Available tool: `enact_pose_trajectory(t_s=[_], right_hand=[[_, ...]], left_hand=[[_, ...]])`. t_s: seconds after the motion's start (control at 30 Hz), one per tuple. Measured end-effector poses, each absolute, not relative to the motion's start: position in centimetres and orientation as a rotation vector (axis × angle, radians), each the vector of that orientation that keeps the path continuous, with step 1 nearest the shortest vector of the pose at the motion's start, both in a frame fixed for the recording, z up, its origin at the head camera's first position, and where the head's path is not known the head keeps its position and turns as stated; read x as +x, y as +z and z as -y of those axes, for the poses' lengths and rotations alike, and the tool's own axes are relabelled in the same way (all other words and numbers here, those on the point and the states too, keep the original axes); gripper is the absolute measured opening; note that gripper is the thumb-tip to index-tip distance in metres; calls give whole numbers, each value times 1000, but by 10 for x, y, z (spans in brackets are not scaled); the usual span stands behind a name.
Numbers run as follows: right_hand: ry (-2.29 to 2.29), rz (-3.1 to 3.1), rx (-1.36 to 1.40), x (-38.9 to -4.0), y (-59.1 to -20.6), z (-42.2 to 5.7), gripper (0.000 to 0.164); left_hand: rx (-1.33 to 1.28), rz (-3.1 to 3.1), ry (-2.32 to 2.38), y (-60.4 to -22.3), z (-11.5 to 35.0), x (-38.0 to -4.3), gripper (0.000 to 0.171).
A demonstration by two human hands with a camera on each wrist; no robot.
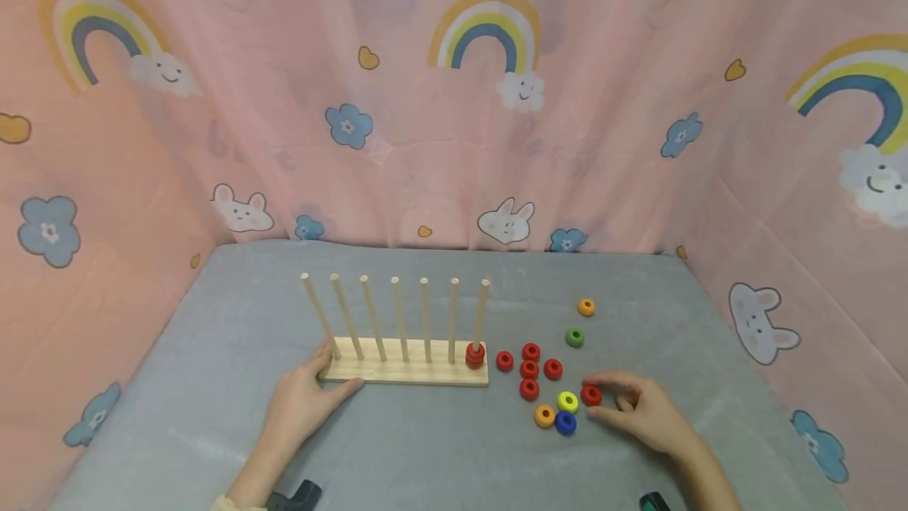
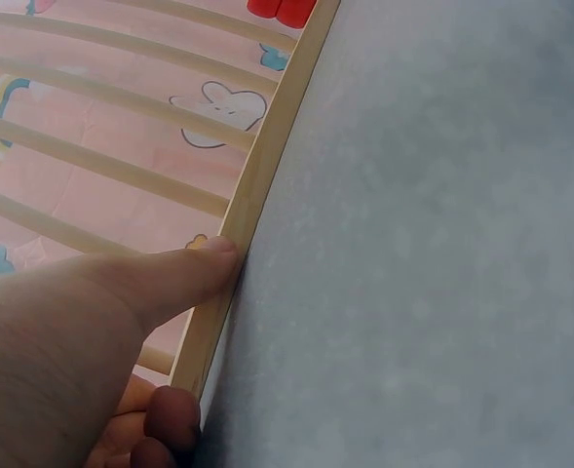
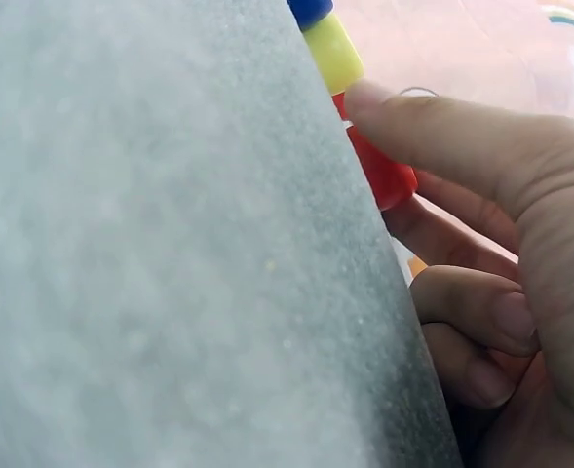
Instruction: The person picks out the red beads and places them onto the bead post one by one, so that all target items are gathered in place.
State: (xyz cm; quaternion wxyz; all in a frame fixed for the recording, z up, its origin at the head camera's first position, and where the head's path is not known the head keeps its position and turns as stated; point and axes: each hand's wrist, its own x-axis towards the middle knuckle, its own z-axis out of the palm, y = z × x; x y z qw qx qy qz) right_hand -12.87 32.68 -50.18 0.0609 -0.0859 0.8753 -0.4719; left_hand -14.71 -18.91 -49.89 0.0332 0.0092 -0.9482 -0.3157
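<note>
My left hand (image 1: 301, 400) grips the left end of a wooden peg stand (image 1: 418, 374), its thumb along the front edge. The left wrist view shows that thumb pressed to the base (image 2: 267, 156) and other fingers at the end. Several upright pegs rise from the base, and red beads (image 1: 474, 356) sit stacked on the rightmost one. At the right, my right hand (image 1: 649, 412) pinches a red bead (image 1: 591, 395) between thumb and forefinger, on the table. In the right wrist view, this red bead (image 3: 389, 175) is partly covered by the thumb; the remaining fingers are curled.
Several loose red beads (image 1: 529, 369) lie right of the stand. A yellow bead (image 1: 567, 401), a blue bead (image 1: 565, 423) and an orange bead (image 1: 545, 415) cluster nearer me. Farther back are a green bead (image 1: 574, 337) and another orange bead (image 1: 586, 307). A patterned pink curtain (image 1: 426, 172) surrounds the grey table.
</note>
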Motion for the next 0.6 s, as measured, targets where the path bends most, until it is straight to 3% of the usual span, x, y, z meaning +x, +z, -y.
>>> enact_pose_trajectory(t_s=[0.6], right_hand=[[-1373,-2693,-223,-132,-503,-330,36]], left_hand=[[34,2924,-956,-500,189,-148,95]])
